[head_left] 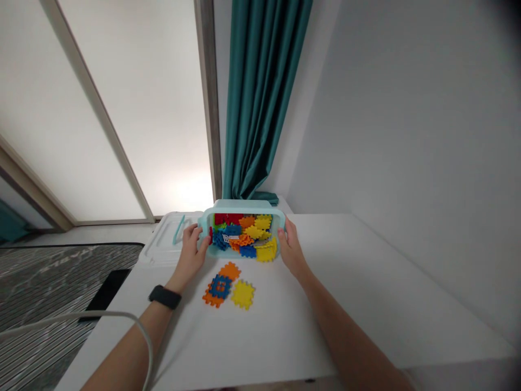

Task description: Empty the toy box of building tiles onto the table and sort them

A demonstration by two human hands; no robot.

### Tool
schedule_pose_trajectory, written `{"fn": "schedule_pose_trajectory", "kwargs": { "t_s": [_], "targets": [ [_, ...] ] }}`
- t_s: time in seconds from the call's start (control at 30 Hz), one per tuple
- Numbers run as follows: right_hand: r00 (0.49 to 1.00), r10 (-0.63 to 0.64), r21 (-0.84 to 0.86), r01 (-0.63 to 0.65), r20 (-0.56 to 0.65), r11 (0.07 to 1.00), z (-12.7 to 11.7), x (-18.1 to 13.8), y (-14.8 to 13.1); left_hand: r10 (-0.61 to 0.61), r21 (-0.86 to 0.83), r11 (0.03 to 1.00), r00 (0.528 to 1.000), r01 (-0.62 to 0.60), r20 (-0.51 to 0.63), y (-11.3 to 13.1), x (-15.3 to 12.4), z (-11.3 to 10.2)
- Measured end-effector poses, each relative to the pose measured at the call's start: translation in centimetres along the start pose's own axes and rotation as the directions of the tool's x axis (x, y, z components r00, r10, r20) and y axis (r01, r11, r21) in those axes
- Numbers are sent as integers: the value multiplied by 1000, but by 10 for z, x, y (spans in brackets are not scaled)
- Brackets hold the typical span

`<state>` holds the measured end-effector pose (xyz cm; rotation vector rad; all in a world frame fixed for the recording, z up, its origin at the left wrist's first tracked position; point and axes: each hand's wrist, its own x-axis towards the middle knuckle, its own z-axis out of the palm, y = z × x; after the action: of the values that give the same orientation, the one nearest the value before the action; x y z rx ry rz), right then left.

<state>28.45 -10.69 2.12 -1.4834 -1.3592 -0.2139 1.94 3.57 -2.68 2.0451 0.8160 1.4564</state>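
Observation:
A light-blue plastic bin (pixel 241 207) stands tipped toward me on a white table (pixel 366 282), its open side showing several red, blue, orange and yellow interlocking toy tiles (pixel 244 234). My left hand (pixel 193 251) grips the bin's left end and my right hand (pixel 290 245) grips its right end. A yellow tile at the bin's lower right edge hangs over the rim. Three tiles lie on the table just in front of the bin: an orange one (pixel 230 270), a blue one on orange (pixel 218 288), and a yellow one (pixel 243 294).
The bin's white lid (pixel 166 241) lies to the left by the table edge. A black phone (pixel 106 291) rests on a striped bed at the left. A teal curtain (pixel 260 98) hangs behind, and a white cable (pixel 122 320) crosses my left forearm.

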Motion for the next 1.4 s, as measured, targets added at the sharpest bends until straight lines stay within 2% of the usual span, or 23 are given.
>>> {"fn": "schedule_pose_trajectory", "kwargs": {
  "t_s": [0.07,0.13,0.23,0.27,0.3,0.33,0.4,0.47,0.5,0.53,0.63,0.77,0.87,0.97,1.0,1.07,1.13,1.17,1.2,1.23,1.27,1.33,1.4],
  "targets": [
    [1000,0,-5,0,-18,1000,5,-2,-1,-24,14,1000,999,25,-30,1,0,1],
    [999,9,-13,-9,-42,1000,9,-4,0,-6,54,998,994,12,-109,9,-1,-1],
    [998,26,-34,-28,-62,999,11,-8,2,144,135,984,969,-119,-198,35,-10,-10],
    [998,29,-40,-32,-60,999,11,-9,3,211,149,971,966,-189,-153,46,-16,-14],
    [998,32,-45,-34,-55,998,10,-10,5,281,141,951,959,-273,-38,58,-22,-17],
    [998,35,-48,-37,-51,998,10,-12,6,352,121,921,925,-370,143,68,-29,-19],
    [998,47,-44,-49,-44,998,9,-15,8,430,72,852,771,-519,469,84,-45,-19],
    [997,72,-14,-72,-42,997,9,-18,10,430,72,804,660,-591,616,91,-59,-15],
    [995,85,6,-85,-42,996,10,-19,10,422,81,784,624,-616,657,90,-64,-11],
    [995,96,21,-95,-42,995,10,-20,10,404,109,775,620,-623,673,88,-66,-8],
    [993,70,-32,-73,-91,997,10,-22,7,362,218,751,665,-623,653,74,-61,2],
    [974,-129,-235,83,-187,968,7,-23,-8,385,290,709,698,-643,604,61,-43,10],
    [953,-246,-318,181,-176,931,8,-28,-23,425,293,707,718,-644,552,62,-40,12],
    [940,-325,-359,269,-104,894,12,-33,-36,480,284,709,737,-646,476,63,-44,10],
    [936,-342,-360,294,-78,885,13,-34,-38,496,294,719,762,-629,417,62,-44,8],
    [935,-346,-349,298,-81,888,13,-33,-40,480,335,786,855,-519,199,56,-39,2],
    [941,-287,-316,220,-181,923,12,-31,-34,346,328,895,934,-301,-87,45,-30,-5],
    [943,-230,-285,159,-240,945,11,-29,-30,245,279,942,950,-186,-193,38,-25,-7],
    [947,-161,-241,94,-279,966,10,-27,-24,147,208,973,963,-100,-225,30,-19,-9],
    [956,-85,-193,31,-280,981,11,-26,-18,56,122,992,977,-30,-208,24,-14,-10],
    [970,-15,-149,-21,-242,989,12,-24,-12,-14,49,999,990,21,-138,18,-10,-10],
    [988,62,-116,-78,-139,990,16,-22,-3,-63,-4,998,998,63,-19,10,-3,-9],
    [993,66,-145,-79,-94,986,21,-19,1,-58,5,998,998,58,25,9,1,-7]
  ]
}}
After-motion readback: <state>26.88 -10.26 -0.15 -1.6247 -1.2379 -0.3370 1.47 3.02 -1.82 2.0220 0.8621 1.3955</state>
